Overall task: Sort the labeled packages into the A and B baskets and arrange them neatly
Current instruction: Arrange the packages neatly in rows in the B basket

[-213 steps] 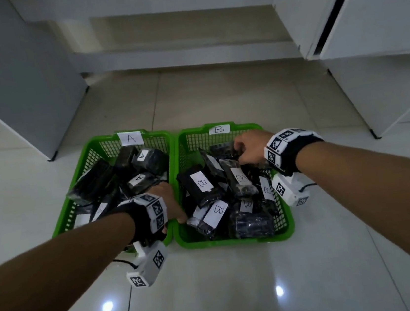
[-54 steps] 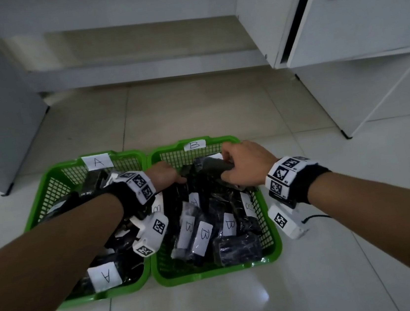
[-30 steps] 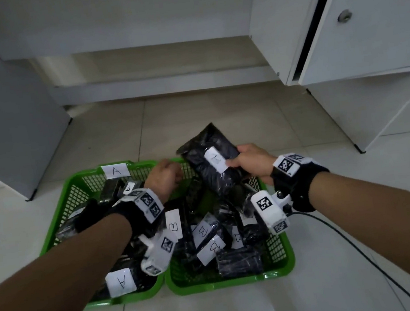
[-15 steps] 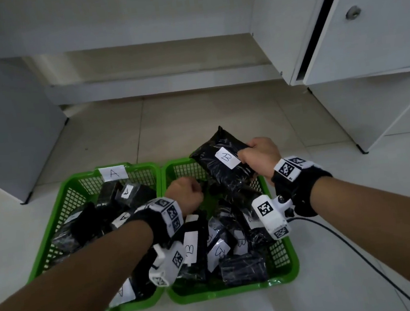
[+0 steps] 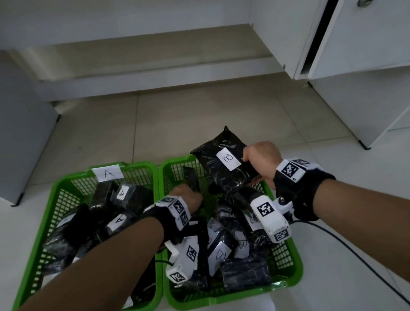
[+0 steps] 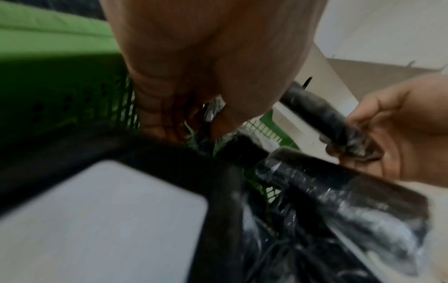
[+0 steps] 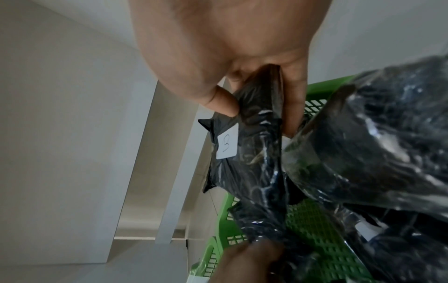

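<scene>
Packages everywhere, and one black B-labelled package (image 5: 222,165) is up in the air over the far end of the B basket (image 5: 294,271), pinched at its edge by the right hand (image 5: 262,160), thumb on one face and fingers behind. It sags from that pinch, so it looks soft, light and crinkly, the glossy film probably slick; a fuller grip across the middle would likely steady it better than a corner. The left hand (image 5: 187,196) is down among the B packages at the back of that basket, fingers curled, seemingly on a dark wrapper, though I cannot tell for sure. The A basket (image 5: 57,199) sits touching on the left, holding its own A-marked bundles. Both rest on pale glossy floor tiles (image 5: 193,112), with white cabinets (image 5: 374,31) beyond.
</scene>
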